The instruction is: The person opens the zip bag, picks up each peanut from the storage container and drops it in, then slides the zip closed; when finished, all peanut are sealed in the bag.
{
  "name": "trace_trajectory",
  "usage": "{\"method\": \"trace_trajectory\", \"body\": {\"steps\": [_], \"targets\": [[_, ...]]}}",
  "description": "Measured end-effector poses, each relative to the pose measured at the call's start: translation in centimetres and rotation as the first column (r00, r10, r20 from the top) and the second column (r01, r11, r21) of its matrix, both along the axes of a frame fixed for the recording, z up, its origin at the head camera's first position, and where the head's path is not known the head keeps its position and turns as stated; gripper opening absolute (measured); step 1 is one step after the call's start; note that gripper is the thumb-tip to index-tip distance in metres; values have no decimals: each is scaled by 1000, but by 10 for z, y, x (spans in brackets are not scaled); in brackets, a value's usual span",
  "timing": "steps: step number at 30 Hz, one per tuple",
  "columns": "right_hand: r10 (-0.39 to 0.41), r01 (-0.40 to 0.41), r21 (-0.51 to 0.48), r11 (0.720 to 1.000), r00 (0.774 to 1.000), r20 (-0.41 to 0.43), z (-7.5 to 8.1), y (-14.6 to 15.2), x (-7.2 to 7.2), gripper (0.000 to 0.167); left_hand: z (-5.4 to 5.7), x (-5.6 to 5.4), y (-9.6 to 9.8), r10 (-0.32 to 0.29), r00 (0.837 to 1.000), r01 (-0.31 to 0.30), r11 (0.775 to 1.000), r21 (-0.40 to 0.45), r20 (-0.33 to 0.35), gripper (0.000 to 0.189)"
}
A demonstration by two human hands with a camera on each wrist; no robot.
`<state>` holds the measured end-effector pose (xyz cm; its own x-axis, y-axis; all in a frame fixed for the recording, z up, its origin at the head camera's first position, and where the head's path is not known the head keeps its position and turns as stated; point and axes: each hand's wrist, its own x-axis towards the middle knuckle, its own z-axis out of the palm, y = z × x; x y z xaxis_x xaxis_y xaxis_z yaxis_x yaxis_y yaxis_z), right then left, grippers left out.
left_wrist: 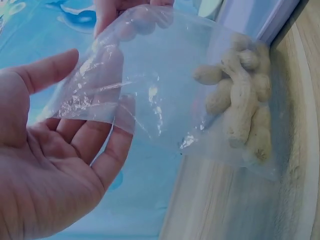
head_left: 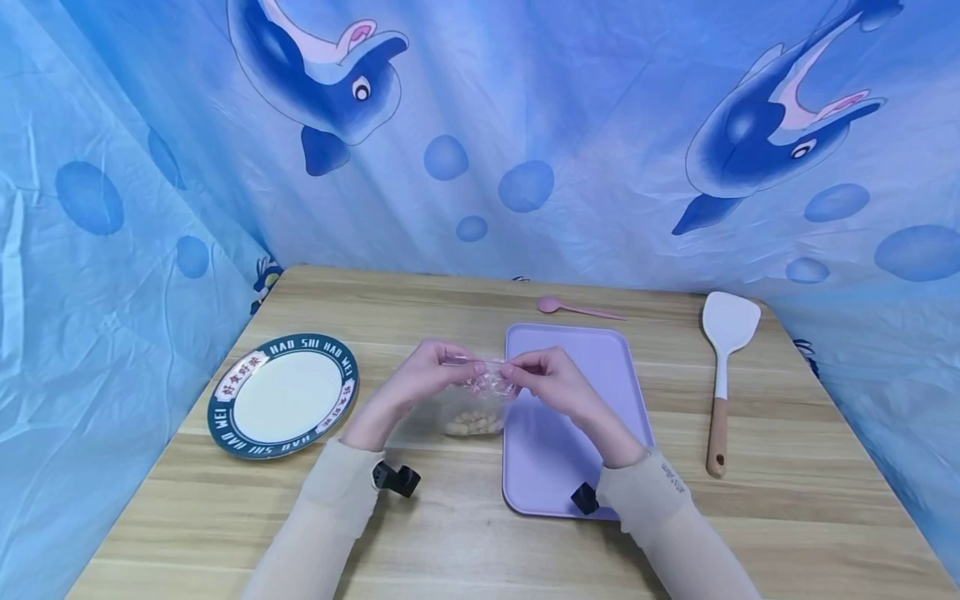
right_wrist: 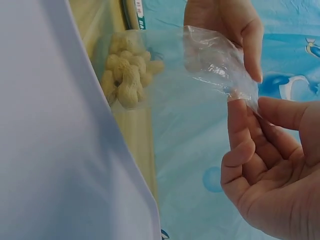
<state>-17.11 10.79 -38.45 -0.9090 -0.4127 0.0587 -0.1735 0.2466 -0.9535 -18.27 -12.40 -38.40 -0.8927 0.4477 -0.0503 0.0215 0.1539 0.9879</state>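
Observation:
A clear plastic bag of peanuts point(left_wrist: 155, 85) hangs between my two hands, its filled end low near the table. Whole peanuts point(right_wrist: 129, 82) in shells lie bunched at its bottom. My left hand point(head_left: 438, 371) holds the bag's upper edge from the left; in the left wrist view its fingers show partly through the film, with the thumb by the rim. My right hand point(head_left: 547, 379) pinches the rim from the right between thumb and fingertips. Close by the bag, on its right, lies a lilac tray point(head_left: 577, 467), partly under my right forearm.
A white plate with a dark green lettered rim point(head_left: 285, 396) sits on the left of the wooden table point(head_left: 450, 542). A pink spoon point(head_left: 577, 308) lies behind the tray. On the right is a white spatula point(head_left: 723, 358) with a wooden handle. Blue dolphin-print cloth point(head_left: 480, 125) hangs behind.

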Motion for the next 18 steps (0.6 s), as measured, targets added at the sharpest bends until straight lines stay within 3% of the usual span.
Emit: {"method": "trace_trajectory", "body": {"steps": [5, 11, 18], "targets": [[-66, 67, -28, 997, 998, 17, -4, -6, 0, 21, -1, -1, 2, 23, 1000, -23, 1000, 6, 17, 22], [-133, 138, -65, 988, 988, 80, -5, -12, 3, 22, -1, 0, 4, 1, 1000, 0, 1000, 23, -9, 23], [-141, 148, -84, 985, 987, 83, -6, -13, 3, 19, 1, 2, 7, 5, 1000, -5, 1000, -1, -11, 23]]}}
